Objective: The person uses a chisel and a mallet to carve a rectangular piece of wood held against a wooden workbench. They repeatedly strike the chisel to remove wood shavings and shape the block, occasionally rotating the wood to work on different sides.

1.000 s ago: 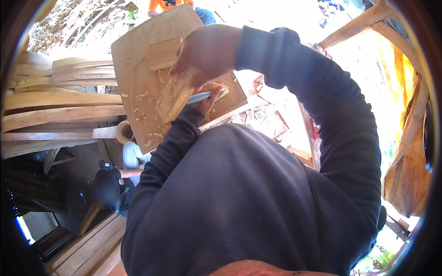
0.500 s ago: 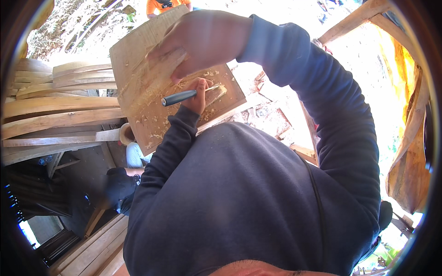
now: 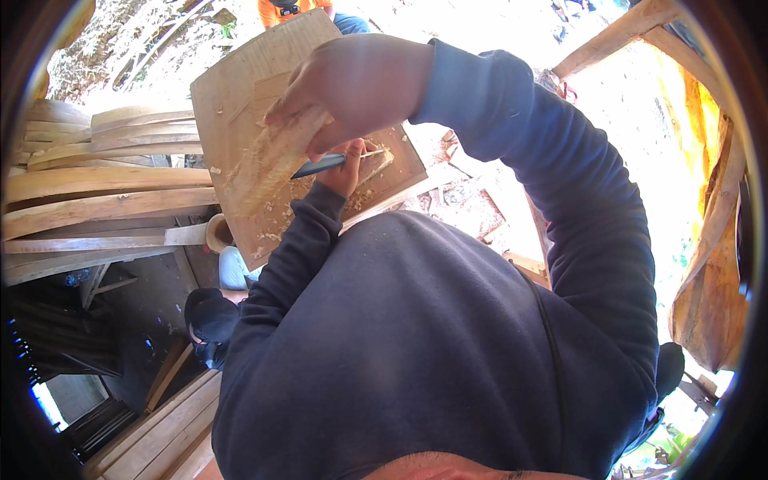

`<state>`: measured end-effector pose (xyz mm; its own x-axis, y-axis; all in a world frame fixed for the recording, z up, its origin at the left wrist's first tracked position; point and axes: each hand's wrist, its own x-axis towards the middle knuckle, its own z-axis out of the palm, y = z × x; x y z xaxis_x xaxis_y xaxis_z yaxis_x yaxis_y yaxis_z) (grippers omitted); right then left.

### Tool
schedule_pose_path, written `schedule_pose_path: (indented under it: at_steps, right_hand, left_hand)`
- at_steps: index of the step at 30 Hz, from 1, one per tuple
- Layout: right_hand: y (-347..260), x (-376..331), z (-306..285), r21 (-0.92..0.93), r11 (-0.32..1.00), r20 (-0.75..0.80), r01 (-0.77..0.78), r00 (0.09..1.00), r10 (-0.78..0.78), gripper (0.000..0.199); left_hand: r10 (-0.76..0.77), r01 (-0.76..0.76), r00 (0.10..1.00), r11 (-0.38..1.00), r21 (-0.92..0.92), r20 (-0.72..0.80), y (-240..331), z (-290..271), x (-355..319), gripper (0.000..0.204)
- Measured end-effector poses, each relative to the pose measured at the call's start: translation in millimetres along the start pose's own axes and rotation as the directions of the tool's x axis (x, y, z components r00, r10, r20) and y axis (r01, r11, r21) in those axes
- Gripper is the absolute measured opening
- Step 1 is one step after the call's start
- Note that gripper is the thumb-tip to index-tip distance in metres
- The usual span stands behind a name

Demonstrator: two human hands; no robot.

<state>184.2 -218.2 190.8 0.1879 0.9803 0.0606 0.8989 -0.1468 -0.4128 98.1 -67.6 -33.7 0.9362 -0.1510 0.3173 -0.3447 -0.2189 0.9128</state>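
Observation:
My left hand (image 3: pixel 344 172) is closed around a chisel (image 3: pixel 318 166) with a dark grey handle. Its thin metal blade sticks out to the right of my fist, over a pale carved hollow among wood shavings. Above it, my right hand (image 3: pixel 360 84) grips a long, pale piece of wood (image 3: pixel 284 156), smeared by motion. This wood slants down to the left and partly covers the chisel handle's end; whether they touch I cannot tell. Both hands are over a tilted wooden board (image 3: pixel 224 112) scattered with shavings.
Long curved planks (image 3: pixel 104 186) are stacked at the left. A person in an orange top (image 3: pixel 308 6) is beyond the board, and another person (image 3: pixel 214 316) is low at the left. Wooden beams (image 3: pixel 616 36) stand at the right, and more boards (image 3: pixel 164 428) lie at the lower left.
The piece of wood in my right hand has come closer to the chisel handle and now overlaps its end. My left hand has hardly moved.

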Motion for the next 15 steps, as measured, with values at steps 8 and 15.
schedule_pose_path:
  at_steps: [8, 15]
  right_hand:
    - [-30, -17, -17, -0.087, 0.985, -0.134, -0.148, 0.982, 0.135, 0.062]
    - [-40, -27, -38, -0.015, 0.971, 0.166, -0.238, 0.957, 0.237, 0.08]
  left_hand:
    - [-0.14, 0.128, 0.989, 0.968, -0.218, -0.043, 27, 6, 15, 0.022]
    - [-0.004, -0.005, 0.996, 0.994, -0.108, -0.087, -3, 13, 15, 0.015]
